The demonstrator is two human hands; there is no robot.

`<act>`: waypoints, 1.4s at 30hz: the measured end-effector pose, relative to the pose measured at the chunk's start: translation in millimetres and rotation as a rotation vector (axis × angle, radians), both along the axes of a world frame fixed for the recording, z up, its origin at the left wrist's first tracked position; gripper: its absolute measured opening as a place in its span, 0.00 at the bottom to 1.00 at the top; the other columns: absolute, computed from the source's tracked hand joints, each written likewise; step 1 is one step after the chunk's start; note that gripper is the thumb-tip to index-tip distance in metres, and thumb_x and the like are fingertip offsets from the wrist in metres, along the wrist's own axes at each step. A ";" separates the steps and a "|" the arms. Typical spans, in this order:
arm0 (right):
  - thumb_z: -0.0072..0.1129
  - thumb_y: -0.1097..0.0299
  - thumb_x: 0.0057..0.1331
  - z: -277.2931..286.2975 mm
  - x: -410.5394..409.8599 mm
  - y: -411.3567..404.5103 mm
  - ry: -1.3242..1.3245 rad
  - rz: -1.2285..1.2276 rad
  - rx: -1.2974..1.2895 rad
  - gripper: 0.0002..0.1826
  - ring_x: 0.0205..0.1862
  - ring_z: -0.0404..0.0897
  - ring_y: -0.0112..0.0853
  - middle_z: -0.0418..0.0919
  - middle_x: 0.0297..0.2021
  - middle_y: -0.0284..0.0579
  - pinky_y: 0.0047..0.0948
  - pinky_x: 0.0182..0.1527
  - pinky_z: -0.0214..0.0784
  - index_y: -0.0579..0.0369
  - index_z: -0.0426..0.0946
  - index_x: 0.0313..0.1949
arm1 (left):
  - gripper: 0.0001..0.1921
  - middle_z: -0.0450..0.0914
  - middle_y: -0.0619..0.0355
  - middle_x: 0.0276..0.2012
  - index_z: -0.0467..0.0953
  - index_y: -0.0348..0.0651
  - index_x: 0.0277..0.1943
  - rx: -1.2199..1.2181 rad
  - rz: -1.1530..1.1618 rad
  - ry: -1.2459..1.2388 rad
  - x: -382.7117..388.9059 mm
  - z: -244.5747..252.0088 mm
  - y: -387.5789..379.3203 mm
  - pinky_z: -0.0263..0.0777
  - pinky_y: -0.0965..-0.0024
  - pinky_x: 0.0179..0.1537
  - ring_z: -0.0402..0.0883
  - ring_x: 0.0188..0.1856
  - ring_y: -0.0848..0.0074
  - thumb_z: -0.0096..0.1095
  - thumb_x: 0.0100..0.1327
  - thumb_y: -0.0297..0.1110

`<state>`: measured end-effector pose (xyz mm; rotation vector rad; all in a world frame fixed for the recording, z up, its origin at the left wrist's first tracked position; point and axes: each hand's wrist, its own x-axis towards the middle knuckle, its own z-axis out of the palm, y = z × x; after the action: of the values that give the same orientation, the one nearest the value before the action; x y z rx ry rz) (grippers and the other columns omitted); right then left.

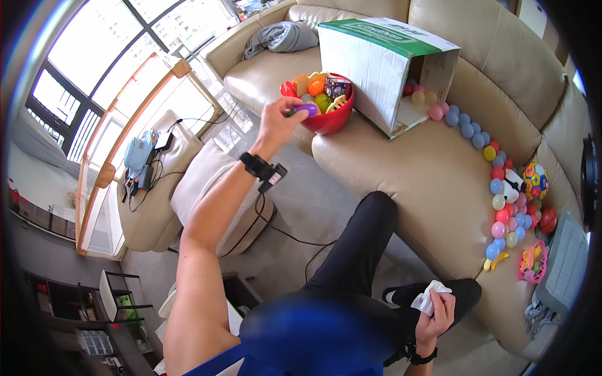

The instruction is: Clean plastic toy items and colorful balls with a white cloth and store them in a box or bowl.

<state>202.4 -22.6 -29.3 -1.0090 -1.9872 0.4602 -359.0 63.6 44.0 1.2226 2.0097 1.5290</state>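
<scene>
My left hand (277, 123) is stretched out over the near-left rim of a red plastic bowl (329, 123). Between its thumb and fingers is a purple toy (308, 109) with a green end, possibly a toy eggplant. The bowl is heaped with toys, among them an orange ball-shaped piece (316, 85), a green one (322, 101) and a dark patterned block (337, 87). It sits at the sofa's edge against a cardboard box. Near my leg, my right hand (435, 314) holds a crumpled white tissue or cloth (429, 297).
The green-and-white cardboard box (367, 70) lies on the beige sofa (414, 174), its open side showing plastic balls. Colored balls (465, 130) line the sofa back towards a patterned ball (535, 181) and a pink basket (533, 263). A cable (301, 240) crosses the floor.
</scene>
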 end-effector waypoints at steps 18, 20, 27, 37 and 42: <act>0.64 0.80 0.61 15.2 -23.7 -2.0 -0.076 0.025 0.004 0.13 0.41 0.82 0.46 0.79 0.40 0.53 0.37 0.46 0.76 0.67 0.84 0.46 | 0.14 0.80 0.54 0.58 0.88 0.42 0.46 -0.384 0.204 1.019 -54.0 -20.3 67.7 0.60 0.50 0.62 0.70 0.66 0.57 0.67 0.58 0.35; 0.64 0.80 0.58 10.1 -18.0 -0.5 -0.063 0.030 0.032 0.14 0.39 0.83 0.46 0.80 0.39 0.53 0.37 0.43 0.76 0.65 0.86 0.45 | 0.15 0.76 0.53 0.60 0.88 0.43 0.47 -0.442 0.202 1.090 -46.2 -21.5 73.9 0.59 0.45 0.62 0.67 0.66 0.55 0.62 0.60 0.35; 0.66 0.81 0.50 20.6 -28.8 24.4 -0.013 0.091 0.040 0.20 0.36 0.83 0.44 0.81 0.37 0.49 0.37 0.36 0.76 0.60 0.86 0.45 | 0.20 0.80 0.52 0.63 0.85 0.43 0.57 -0.062 -0.111 1.033 56.6 20.9 45.2 0.58 0.50 0.72 0.71 0.69 0.55 0.70 0.63 0.37; 0.70 0.82 0.53 9.3 -4.5 37.9 0.129 0.009 -0.065 0.18 0.32 0.82 0.40 0.80 0.37 0.47 0.31 0.35 0.75 0.59 0.87 0.45 | 0.35 0.76 0.41 0.67 0.64 0.35 0.76 -0.227 -0.581 0.273 178.6 -69.3 195.0 0.67 0.60 0.70 0.75 0.70 0.61 0.66 0.70 0.36; 0.69 0.81 0.54 9.9 20.8 30.4 0.134 -0.091 -0.178 0.16 0.32 0.82 0.40 0.80 0.36 0.48 0.31 0.34 0.74 0.60 0.87 0.44 | 0.30 0.79 0.40 0.60 0.69 0.33 0.71 -0.420 -0.393 -0.014 221.7 -75.3 310.9 0.69 0.59 0.66 0.79 0.62 0.59 0.60 0.67 0.36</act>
<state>223.2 7.8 -19.5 -1.1423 -1.7977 0.6459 -137.3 374.5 -31.3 1.3173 1.8166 0.8753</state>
